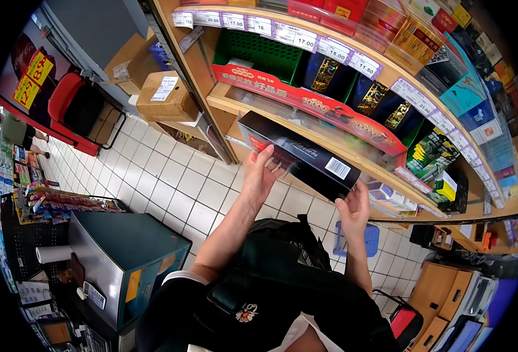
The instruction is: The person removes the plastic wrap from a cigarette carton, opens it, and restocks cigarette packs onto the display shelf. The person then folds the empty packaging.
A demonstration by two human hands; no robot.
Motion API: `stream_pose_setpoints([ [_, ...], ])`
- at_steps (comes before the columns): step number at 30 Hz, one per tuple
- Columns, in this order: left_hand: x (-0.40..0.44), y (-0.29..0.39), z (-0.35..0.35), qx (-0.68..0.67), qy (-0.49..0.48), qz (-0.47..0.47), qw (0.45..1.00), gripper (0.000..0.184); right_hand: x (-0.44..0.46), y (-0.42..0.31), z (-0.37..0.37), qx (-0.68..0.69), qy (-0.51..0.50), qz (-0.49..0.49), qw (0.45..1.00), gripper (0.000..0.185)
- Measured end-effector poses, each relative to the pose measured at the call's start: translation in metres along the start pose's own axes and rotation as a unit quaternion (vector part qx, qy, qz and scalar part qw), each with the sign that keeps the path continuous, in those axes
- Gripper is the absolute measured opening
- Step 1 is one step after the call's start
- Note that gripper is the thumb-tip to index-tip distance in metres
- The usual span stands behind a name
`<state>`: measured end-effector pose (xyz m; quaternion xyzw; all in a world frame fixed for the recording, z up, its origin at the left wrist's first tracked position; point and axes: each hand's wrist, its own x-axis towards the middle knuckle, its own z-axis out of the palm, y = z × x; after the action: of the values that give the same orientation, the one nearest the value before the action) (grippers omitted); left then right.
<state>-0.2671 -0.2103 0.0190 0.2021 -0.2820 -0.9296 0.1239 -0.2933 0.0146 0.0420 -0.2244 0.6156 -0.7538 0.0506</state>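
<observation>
A long black carton (306, 154) with a white barcode label and a small red patch is held across in front of the shelf, tilted down to the right. My left hand (261, 170) grips its left part, thumb on the upper face and fingers underneath. At the right end, my right hand (354, 206) has its thumb and fingers closed around the corner. Just beyond the carton is a wooden shelf unit with a red printed strip (306, 101) along one level and dark blue and gold packs (373, 97) behind it.
Price tags (294, 36) line the upper shelf edge, with colourful cartons above. Cardboard boxes (166, 97) are stacked left of the shelf, near a red and black chair (78, 108). A counter (127, 252) stands at lower left. A blue stool (364, 239) is on the tiled floor.
</observation>
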Motion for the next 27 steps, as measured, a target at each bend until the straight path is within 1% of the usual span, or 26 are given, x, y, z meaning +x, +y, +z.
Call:
stream_pose_setpoints([
  [1,-0.001,-0.001,0.001,-0.001,-0.005,0.008,1.0,0.054,-0.004,0.0,-0.002,-0.014,0.002,0.018,1.0,0.059],
  [3,-0.002,-0.004,0.003,-0.002,-0.009,0.019,1.0,0.055,-0.01,0.001,-0.004,-0.007,-0.005,0.023,1.0,0.06],
  [5,-0.003,-0.005,0.005,-0.059,-0.006,0.017,0.998,0.064,-0.015,0.005,-0.005,0.012,-0.021,0.029,0.999,0.062],
  [6,-0.001,-0.005,0.004,-0.061,-0.007,0.02,0.998,0.064,-0.019,0.004,-0.004,0.013,-0.023,0.028,0.999,0.062],
  [8,0.005,-0.006,-0.001,-0.086,-0.128,0.012,0.988,0.073,-0.028,0.002,-0.003,0.024,-0.001,0.075,0.997,0.064],
  [9,0.007,-0.008,-0.005,-0.105,-0.127,-0.019,0.986,0.078,-0.033,0.002,-0.007,-0.004,-0.021,0.104,0.994,0.066],
  [10,0.01,-0.012,-0.012,-0.106,-0.127,-0.016,0.986,0.078,-0.033,-0.003,-0.009,-0.046,-0.066,0.098,0.992,0.067],
  [12,0.014,-0.017,-0.021,-0.062,-0.068,0.045,0.995,0.07,-0.026,-0.014,-0.025,-0.075,-0.193,0.152,0.966,0.066],
  [13,0.013,-0.014,-0.024,-0.027,-0.082,0.069,0.994,0.061,-0.02,-0.022,-0.027,-0.096,-0.214,0.154,0.96,0.066],
  [14,0.003,-0.007,-0.013,-0.038,-0.057,0.05,0.996,0.049,-0.014,-0.026,-0.025,-0.098,-0.211,0.153,0.96,0.066],
  [16,-0.004,-0.011,-0.007,0.022,-0.057,0.087,0.994,0.047,-0.004,-0.032,-0.019,-0.071,-0.162,0.138,0.975,0.068],
  [17,-0.009,-0.014,-0.003,0.023,-0.061,0.08,0.995,0.047,0.002,-0.037,-0.008,-0.102,-0.156,0.119,0.975,0.069],
  [18,-0.013,-0.015,0.003,0.067,-0.055,0.096,0.992,0.05,0.009,-0.043,0.008,-0.104,-0.148,0.12,0.976,0.069],
  [19,-0.016,-0.016,0.008,0.111,-0.049,0.113,0.986,0.053,0.015,-0.05,0.024,-0.139,-0.147,0.108,0.973,0.068],
  [20,-0.019,-0.016,0.013,0.113,-0.055,0.107,0.986,0.053,0.02,-0.053,0.033,-0.174,-0.146,0.096,0.969,0.067],
  [21,-0.023,-0.015,0.016,0.131,-0.063,0.108,0.983,0.056,0.024,-0.051,0.035,-0.175,-0.139,0.098,0.97,0.067],
  [23,-0.027,-0.012,0.016,0.157,-0.062,0.108,0.98,0.063,0.026,-0.044,0.038,-0.206,-0.157,0.083,0.962,0.066],
  [26,-0.029,-0.009,0.012,0.152,-0.075,0.113,0.979,0.06,0.026,-0.036,0.032,-0.162,-0.181,0.111,0.964,0.065],
  [27,-0.03,-0.01,0.011,0.152,-0.074,0.107,0.98,0.058,0.028,-0.037,0.033,-0.182,-0.181,0.111,0.96,0.064],
])
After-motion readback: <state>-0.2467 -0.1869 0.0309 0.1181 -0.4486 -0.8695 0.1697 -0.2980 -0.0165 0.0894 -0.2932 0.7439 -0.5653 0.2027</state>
